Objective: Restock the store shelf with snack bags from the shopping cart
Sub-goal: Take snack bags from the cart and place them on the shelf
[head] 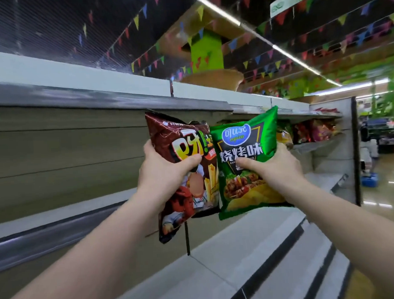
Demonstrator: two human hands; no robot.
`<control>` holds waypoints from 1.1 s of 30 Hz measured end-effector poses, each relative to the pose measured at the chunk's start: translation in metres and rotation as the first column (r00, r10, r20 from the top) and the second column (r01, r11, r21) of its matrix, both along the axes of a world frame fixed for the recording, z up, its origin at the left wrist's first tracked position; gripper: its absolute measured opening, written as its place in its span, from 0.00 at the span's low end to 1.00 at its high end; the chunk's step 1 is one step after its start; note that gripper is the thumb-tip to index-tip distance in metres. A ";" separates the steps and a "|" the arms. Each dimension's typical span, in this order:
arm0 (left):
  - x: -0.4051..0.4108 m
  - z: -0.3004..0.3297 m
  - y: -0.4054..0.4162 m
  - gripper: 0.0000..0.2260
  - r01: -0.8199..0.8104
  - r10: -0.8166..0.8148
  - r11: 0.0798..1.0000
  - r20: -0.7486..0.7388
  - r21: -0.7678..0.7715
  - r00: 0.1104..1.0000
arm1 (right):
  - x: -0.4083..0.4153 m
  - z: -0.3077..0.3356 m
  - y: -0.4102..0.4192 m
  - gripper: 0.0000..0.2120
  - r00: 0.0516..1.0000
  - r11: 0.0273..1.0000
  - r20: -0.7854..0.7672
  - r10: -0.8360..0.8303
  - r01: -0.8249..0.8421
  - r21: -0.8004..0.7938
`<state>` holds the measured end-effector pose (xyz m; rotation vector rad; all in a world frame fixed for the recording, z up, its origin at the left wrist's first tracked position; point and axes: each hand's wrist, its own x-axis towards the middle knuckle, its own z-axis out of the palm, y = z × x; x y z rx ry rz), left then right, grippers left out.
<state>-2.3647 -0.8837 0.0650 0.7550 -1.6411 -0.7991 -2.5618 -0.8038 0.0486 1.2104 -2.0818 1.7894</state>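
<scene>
My left hand (pixel 163 171) grips a dark red snack bag (pixel 182 136) with fries printed on it, thumb across its front. My right hand (pixel 276 168) grips a green barbecue-flavour chip bag (pixel 247 145) the same way. Both bags are upright, side by side and touching, held up in front of the store shelf (pixel 251 233). The shelf boards near the bags carry nothing. The shopping cart is out of view.
The upper shelf edge (pixel 121 100) runs just above the bags. Several snack bags (pixel 312 130) stand on a shelf further right. A shelf end panel (pixel 355 151) closes the unit on the right, with an aisle and a blue basket (pixel 370 180) beyond.
</scene>
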 end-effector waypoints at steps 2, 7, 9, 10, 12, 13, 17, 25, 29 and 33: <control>-0.012 0.005 -0.002 0.40 -0.026 0.026 1.000 -0.007 0.004 1.000 | -0.015 0.005 -0.008 0.33 0.999 0.999 -0.011 0.051 -0.051 -0.012; -0.033 0.016 -0.016 0.40 -0.082 0.082 0.997 0.010 -0.009 0.997 | -0.046 0.009 -0.032 0.33 0.986 0.985 -0.001 0.164 -0.164 -0.048; -0.040 0.018 -0.027 0.42 -0.095 0.095 0.995 0.020 -0.012 0.995 | -0.059 0.010 -0.042 0.33 0.985 0.984 -0.003 0.174 -0.174 -0.043; -0.043 0.019 -0.033 0.44 -0.097 0.097 0.995 0.022 -0.010 0.995 | -0.065 0.011 -0.046 0.33 0.984 0.983 -0.005 0.177 -0.177 -0.042; -0.047 0.019 -0.042 0.47 -0.107 0.107 0.994 0.040 0.001 0.994 | -0.074 0.014 -0.056 0.32 0.981 0.981 -0.019 0.191 -0.192 -0.031; -0.048 0.020 -0.048 0.48 -0.104 0.103 0.995 0.051 0.012 0.993 | -0.078 0.016 -0.061 0.31 0.979 0.979 -0.030 0.203 -0.204 -0.018; -0.049 0.025 -0.066 0.45 -0.027 0.024 0.997 0.055 0.067 0.998 | -0.090 0.026 -0.076 0.14 0.947 0.947 -0.019 0.320 -0.320 0.009; -0.053 0.027 -0.070 0.29 -0.047 0.045 0.999 0.067 0.021 0.997 | -0.111 0.034 -0.111 0.34 0.850 0.851 0.075 0.522 -0.524 0.021; -0.061 0.028 -0.061 0.28 -0.139 0.138 0.990 0.068 0.011 0.988 | -0.121 0.032 -0.126 0.21 0.778 0.781 0.084 0.622 -0.625 0.003; -0.079 0.029 -0.041 0.21 -0.204 0.202 0.979 0.063 0.023 0.977 | -0.135 0.031 -0.134 0.16 0.689 0.693 0.110 0.717 -0.721 -0.001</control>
